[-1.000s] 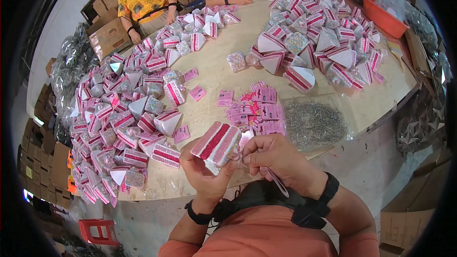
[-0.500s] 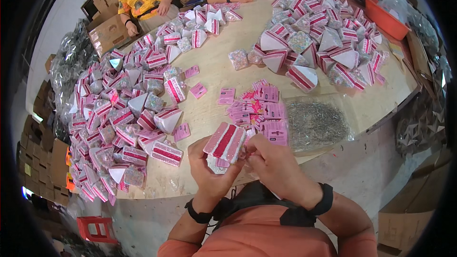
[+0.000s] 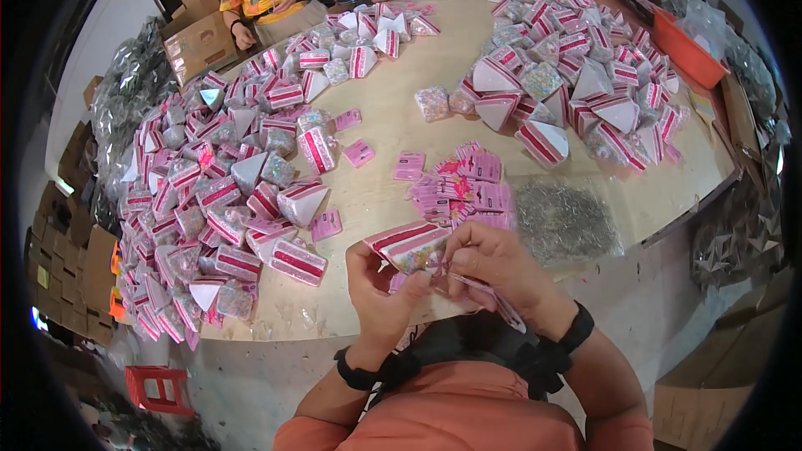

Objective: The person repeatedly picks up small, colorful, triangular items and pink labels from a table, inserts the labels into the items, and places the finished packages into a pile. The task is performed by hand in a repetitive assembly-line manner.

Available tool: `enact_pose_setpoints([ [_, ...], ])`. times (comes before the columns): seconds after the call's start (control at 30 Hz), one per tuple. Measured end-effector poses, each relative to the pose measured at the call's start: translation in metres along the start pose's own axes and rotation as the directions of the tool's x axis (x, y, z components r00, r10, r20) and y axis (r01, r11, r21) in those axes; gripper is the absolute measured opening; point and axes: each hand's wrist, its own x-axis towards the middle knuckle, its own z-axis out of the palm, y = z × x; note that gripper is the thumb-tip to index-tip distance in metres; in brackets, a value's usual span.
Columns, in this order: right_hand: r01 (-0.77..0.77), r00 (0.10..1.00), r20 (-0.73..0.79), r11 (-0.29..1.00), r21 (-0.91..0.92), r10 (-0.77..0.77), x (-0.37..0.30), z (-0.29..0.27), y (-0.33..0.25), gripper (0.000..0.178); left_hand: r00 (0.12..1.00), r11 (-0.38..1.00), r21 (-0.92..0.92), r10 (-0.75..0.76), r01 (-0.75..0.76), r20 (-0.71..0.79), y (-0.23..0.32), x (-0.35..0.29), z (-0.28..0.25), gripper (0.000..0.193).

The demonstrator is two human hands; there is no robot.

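Note:
A wedge-shaped toy cake slice (image 3: pixel 408 244), pink and white in layers with a sprinkled face, is tilted between my hands above the table's near edge. My left hand (image 3: pixel 378 296) grips it from the left, fingers behind and thumb in front. At its gathered wrapper end, my right hand (image 3: pixel 501 271) pinches with thumb and fingers; how the tie runs there is too small to make out. A flat pinkish card (image 3: pixel 499 307) hangs beneath the right fingers. Just beyond lies a stack of pink header cards (image 3: pixel 480 194), beside a clear bag of thin metal wire ties (image 3: pixel 564 221).
Heaps of wrapped cake slices cover the table's left (image 3: pixel 225 192) and far right (image 3: pixel 576 75). Two people sit across the table (image 3: pixel 393 142). An orange tub (image 3: pixel 689 50) stands at far right, a red stool (image 3: pixel 159 390) on the floor at left, a carton (image 3: pixel 710 401) at lower right.
The cake slice has turned so its sprinkled face shows, and the flat card now hangs under my right hand. The view has shifted slightly. One person opposite has brought their hands together.

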Motion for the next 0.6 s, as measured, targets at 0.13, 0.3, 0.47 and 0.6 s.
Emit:
enact_pose_setpoints([
  [0.13, 0.059, 0.997, -0.037, 0.997, -0.043, -0.061, 0.005, 0.003, 0.007, 0.011, 0.998, 0.998, -0.029, -0.057, 0.056, -0.023, 0.001, 0.001, -0.002, 0.062],
  [0.3, 0.071, 0.989, -0.126, 0.995, -0.065, -0.079, 0.009, 0.011, 0.017, 0.013, 0.996, 0.997, 0.019, -0.069, 0.071, -0.057, 0.008, -0.001, 0.001, 0.059],
  [0.47, 0.012, 0.988, -0.151, 1.0, -0.024, -0.016, 0.012, 0.015, 0.02, 0.009, 0.989, 0.99, 0.051, -0.127, 0.131, -0.077, 0.002, 0.005, -0.01, 0.052],
  [0.6, 0.108, 0.977, -0.185, 0.994, 0.023, -0.102, 0.012, 0.011, 0.031, 0.011, 0.981, 0.988, 0.088, -0.116, 0.131, -0.156, 0.003, 0.023, -0.034, 0.043],
])
